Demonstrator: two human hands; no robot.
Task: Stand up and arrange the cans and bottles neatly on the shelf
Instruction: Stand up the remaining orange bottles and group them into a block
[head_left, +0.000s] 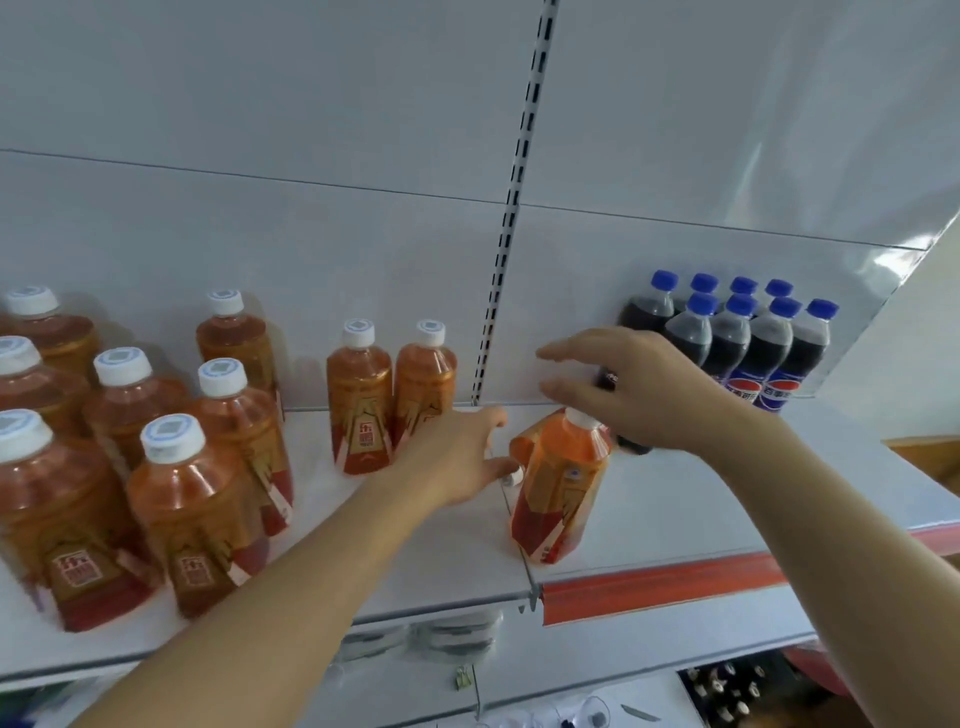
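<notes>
Two bare forearms reach up from the bottom edge toward a white shelf (675, 514) with a red price strip (660, 584) along its front. At far left, a cluster of orange tea bottles (192, 499) with white caps stands upright; a pair of tea bottles (392, 395) stands against the back panel. The left hand (457, 457) reaches between that pair and a tilted tea bottle (561, 488), fingers loosely spread and holding nothing, fingertips near a second tea bottle lying mostly hidden behind it. The right hand (639, 387) hovers just above the tilted bottle's cap, fingers extended and apart, partly covering a dark cola bottle (631, 338). At right, blue-capped cola bottles (748, 343) stand in neat rows against the back panel.
</notes>
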